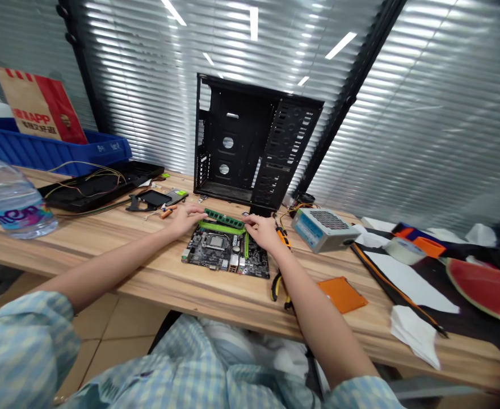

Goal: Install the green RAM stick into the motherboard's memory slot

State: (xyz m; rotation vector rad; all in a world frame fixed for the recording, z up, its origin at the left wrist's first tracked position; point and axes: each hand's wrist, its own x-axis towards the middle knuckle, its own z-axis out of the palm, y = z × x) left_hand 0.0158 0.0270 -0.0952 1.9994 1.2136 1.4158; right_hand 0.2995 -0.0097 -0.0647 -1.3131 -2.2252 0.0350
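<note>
A green RAM stick spans the gap between my two hands, just above the far edge of the motherboard. Its left end is pinched by my left hand, its right end by my right hand. Below the stick run the lime-green memory slots; whether it touches them I cannot tell. The motherboard lies flat on the wooden table, with a square metal CPU socket near its middle.
Behind the board stands an open black computer case. A power supply and an orange plate are to the right. Pliers lie partly under my right arm. At left are a water bottle and blue bin.
</note>
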